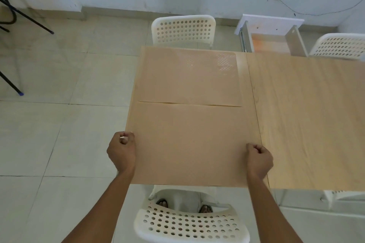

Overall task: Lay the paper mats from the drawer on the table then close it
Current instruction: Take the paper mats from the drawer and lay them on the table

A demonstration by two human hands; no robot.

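Two tan paper mats lie on the left part of the wooden table [308, 124]. The far mat [187, 77] rests flat by the far edge. The near mat [189, 144] covers the table's near left part, its far edge touching the far mat. My left hand [122, 150] pinches the near mat's left edge. My right hand [258, 159] pinches its right edge. At the far side of the table, the white drawer [270, 25] stands pulled out, and its wooden bottom shows.
A white perforated chair [183, 29] stands at the far side, another [339, 45] at the far right. A third chair [189, 225] is tucked under the near edge in front of me. Black stand legs [11, 83] are on the tiled floor at left.
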